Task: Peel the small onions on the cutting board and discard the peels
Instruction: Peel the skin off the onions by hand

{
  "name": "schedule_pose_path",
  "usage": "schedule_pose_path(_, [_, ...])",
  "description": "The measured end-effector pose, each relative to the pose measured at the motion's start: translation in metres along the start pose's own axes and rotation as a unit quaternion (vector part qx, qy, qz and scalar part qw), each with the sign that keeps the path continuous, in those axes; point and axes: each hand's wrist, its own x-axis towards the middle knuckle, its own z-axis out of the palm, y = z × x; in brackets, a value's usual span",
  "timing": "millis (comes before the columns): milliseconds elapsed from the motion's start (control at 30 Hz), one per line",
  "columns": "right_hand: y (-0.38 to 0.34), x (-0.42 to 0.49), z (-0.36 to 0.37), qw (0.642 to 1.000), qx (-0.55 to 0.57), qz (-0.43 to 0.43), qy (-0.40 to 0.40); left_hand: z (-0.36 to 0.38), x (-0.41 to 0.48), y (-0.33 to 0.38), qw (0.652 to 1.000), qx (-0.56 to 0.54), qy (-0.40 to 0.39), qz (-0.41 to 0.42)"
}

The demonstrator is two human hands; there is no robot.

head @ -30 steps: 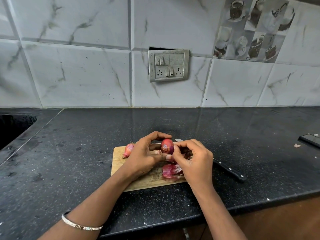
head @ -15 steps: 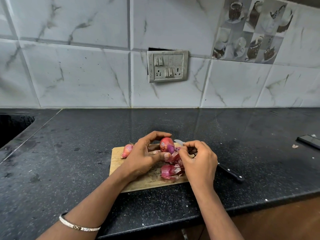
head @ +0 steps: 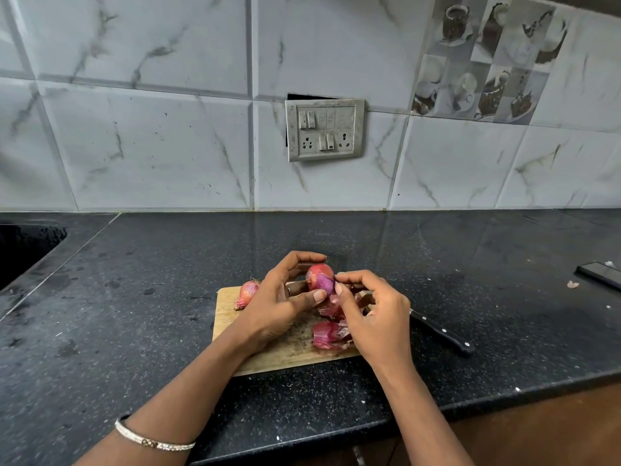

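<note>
The right hand [head: 376, 317], over loose peels [head: 331, 336] on the board [head: 228, 317], pinches the skin of the onion [head: 319, 279] that the left hand [head: 279, 311] grips just above. Pulling strips rootward while turning it should go cleanest; a second onion [head: 248, 292] lies farther left, unpeeled.

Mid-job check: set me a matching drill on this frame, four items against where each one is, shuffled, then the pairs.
1 half-peeled onion
2 unpeeled onion
3 loose peels
4 knife

A at the cutting board's far left corner
B handle on the counter, right of the board
C gripped in the left hand
D heaped on the board's near right part

Pairs: 1-C; 2-A; 3-D; 4-B
</note>
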Motion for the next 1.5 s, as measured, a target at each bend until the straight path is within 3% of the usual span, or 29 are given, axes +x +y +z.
schedule_pose_path(433, [-0.0004, 0.0008, -0.0008, 0.995, -0.080, 0.015, 0.055, 0.0007, -0.0015, 0.0057, 1.000, -0.024, 0.003, -0.019])
schedule_pose_path(667, [-0.0029, 0.0003, 0.0000, 0.997, -0.021, -0.069, 0.017, 0.0004, 0.0009, 0.0050, 0.996, 0.086, 0.020, 0.022])
schedule_pose_path(967, [-0.0005, 0.0015, -0.0004, 0.996, 0.030, -0.083, 0.021, 0.0002, 0.0002, 0.0059, 0.994, 0.109, 0.017, 0.030])
schedule_pose_path(1500, [0.0015, 0.0014, 0.0000, 0.996, 0.019, -0.089, 0.013, -0.0030, -0.0007, 0.0054, 0.984, 0.170, 0.022, 0.039])
